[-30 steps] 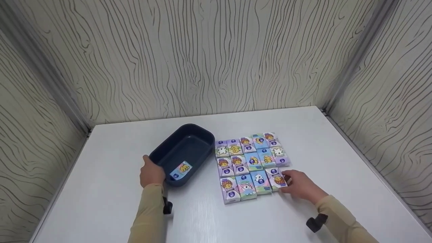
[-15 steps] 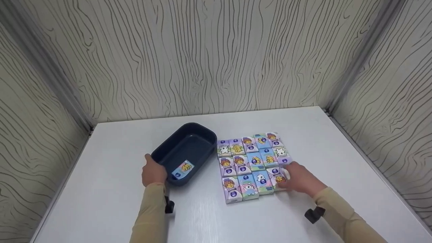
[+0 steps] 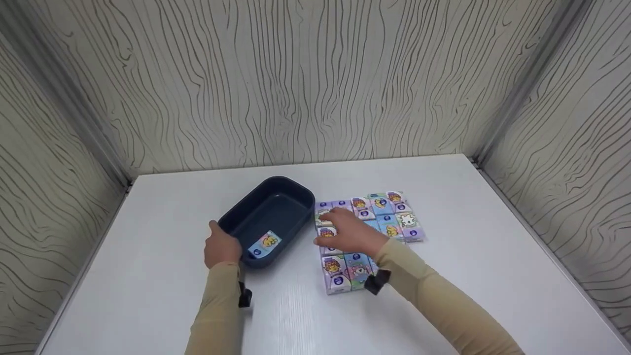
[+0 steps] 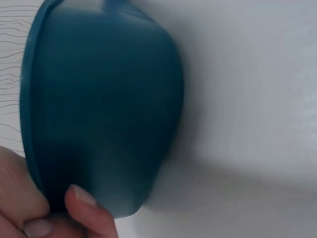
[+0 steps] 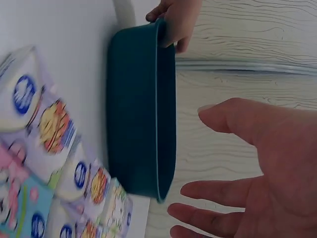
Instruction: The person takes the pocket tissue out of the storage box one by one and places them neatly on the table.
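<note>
On the white desk, seen from the head camera, your left hand grips the near end of the dark blue tub, whose long axis runs away from you, one tissue pack inside. Your right hand hovers over the left columns of the tissue packs, directly right of the tub.

At the left wrist, curled fingers clamp the tub's rim.

At the right wrist, your fingers spread wide, holding nothing, palm above the packs.
</note>
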Demonstrator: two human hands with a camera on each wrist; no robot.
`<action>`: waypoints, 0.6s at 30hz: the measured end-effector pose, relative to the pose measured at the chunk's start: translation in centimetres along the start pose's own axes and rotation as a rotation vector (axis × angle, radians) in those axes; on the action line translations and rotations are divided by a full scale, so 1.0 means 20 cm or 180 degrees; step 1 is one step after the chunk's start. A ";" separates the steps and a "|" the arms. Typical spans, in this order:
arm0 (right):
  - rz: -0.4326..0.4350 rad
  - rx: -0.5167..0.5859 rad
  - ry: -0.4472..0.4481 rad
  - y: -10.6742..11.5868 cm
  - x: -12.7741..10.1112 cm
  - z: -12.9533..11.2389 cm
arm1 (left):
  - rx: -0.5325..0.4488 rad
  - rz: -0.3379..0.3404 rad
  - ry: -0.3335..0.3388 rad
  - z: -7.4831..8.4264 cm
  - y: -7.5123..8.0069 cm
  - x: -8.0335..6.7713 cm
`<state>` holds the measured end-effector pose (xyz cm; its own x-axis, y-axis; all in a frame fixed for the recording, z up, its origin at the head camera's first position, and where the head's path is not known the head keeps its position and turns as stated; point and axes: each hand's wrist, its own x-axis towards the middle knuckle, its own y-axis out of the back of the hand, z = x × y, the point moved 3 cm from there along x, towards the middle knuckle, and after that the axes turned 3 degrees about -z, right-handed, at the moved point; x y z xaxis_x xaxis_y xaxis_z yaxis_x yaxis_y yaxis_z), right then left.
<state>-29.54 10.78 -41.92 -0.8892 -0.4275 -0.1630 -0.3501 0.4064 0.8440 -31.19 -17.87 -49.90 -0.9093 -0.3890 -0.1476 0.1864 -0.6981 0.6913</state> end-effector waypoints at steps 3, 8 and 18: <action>-0.0101 -0.0011 0.0109 -0.05 0.08 -0.10 | 0.0019 0.0010 -0.0009 0.01 0.00 0.01; -0.0257 -0.0119 0.0166 -0.12 0.17 -0.23 | 0.0033 0.0023 -0.0013 0.00 0.00 0.01; -0.0334 -0.0423 0.0302 -0.18 0.34 -0.38 | 0.0071 0.0001 -0.0018 -0.01 0.00 0.02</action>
<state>-32.11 0.22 -42.17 -0.8159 -0.5386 -0.2102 -0.3919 0.2479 0.8860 -31.43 -18.02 -50.09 -0.9114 -0.3858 -0.1436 0.1783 -0.6843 0.7070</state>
